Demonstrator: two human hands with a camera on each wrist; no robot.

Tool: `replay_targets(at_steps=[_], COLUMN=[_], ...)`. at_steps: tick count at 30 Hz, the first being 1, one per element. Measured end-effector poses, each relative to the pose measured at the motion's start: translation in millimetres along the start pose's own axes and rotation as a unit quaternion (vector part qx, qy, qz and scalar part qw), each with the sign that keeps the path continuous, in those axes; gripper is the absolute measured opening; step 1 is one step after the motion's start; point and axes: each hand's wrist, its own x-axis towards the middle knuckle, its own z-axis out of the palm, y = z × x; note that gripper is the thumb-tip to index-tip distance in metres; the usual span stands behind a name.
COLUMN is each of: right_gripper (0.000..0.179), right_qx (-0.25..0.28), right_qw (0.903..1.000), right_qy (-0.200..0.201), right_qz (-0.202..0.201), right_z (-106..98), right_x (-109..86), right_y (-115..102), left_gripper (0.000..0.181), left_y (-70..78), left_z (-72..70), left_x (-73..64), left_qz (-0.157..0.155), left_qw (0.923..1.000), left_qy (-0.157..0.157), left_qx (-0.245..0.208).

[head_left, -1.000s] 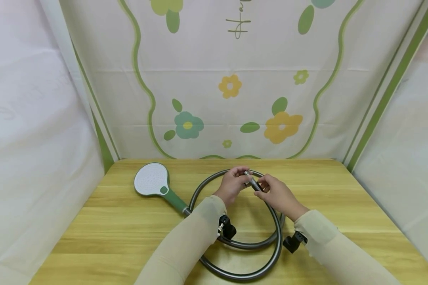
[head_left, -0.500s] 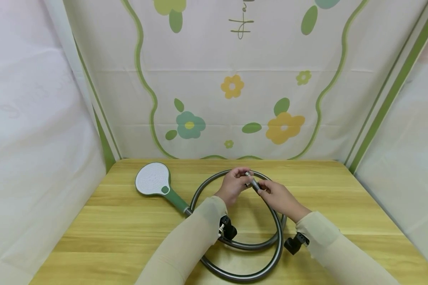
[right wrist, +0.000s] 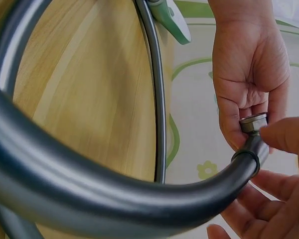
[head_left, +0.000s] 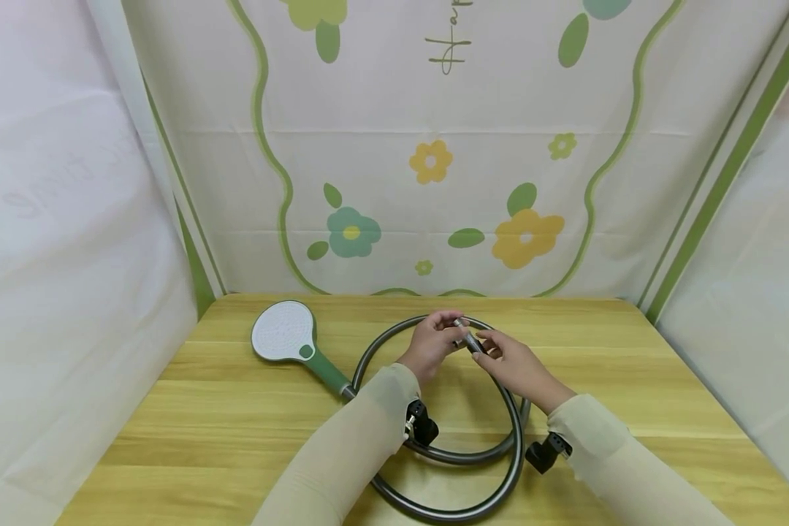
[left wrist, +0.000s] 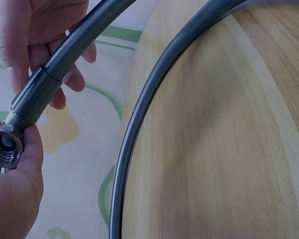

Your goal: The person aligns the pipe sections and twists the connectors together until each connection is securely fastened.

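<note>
A coiled dark grey shower hose (head_left: 517, 438) lies on the table, its free end lifted at the back centre in the head view. My left hand (head_left: 426, 349) pinches the metal nut (left wrist: 6, 147) on that end between thumb and fingers; its threaded mouth shows in the left wrist view. Just behind the nut, my right hand (head_left: 516, 369) has its thumb and fingers around the hose's dark end sleeve (left wrist: 36, 95). In the right wrist view, the right thumb (right wrist: 286, 134) is right by the nut. A green-handled shower head (head_left: 281, 332) with a white face is joined to the hose's other end.
The wooden table (head_left: 237, 438) ends at a cloth wall (head_left: 381, 183) printed with flowers. More cloth hangs at both sides. Hose loops lie beneath both forearms, and a small black camera (head_left: 422, 424) sits at the left wrist.
My right fingers have shifted slightly around the hose end, closing in and then loosening a little. The left hand keeps its pinch on the nut; the head view has drifted slightly.
</note>
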Motion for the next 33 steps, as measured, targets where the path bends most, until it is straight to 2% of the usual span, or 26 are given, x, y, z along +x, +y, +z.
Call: replay_targets(at_steps=[3, 8, 19, 33], right_gripper=[0.057, 0.063, 0.044, 0.032], right_qx=[0.001, -0.014, -0.027, -0.032], right_qw=[1.0, 0.9997, 0.9988, 0.9987], right_qy=[0.01, 0.019, 0.042, 0.039], right_qz=[0.001, -0.004, -0.003, -0.006], right_z=[-0.1, -0.6, -0.9, 0.1], right_x=[0.1, -0.4, -4.4, -2.8], right_y=[0.0, 1.1, -2.7, -0.9], left_gripper=[0.031, 0.03, 0.03, 0.031], left_y=[0.2, 0.7, 0.7, 1.2], left_z=[0.0, -0.2, -0.2, 1.3], left_x=[-0.2, -0.6, -1.0, 0.0], left_qz=[0.0, -0.006, 0.0, -0.003], left_qw=[1.0, 0.9999, 0.9998, 0.9999], left_qy=[-0.001, 0.002, 0.005, 0.001], left_qx=[-0.001, -0.009, -0.019, -0.016])
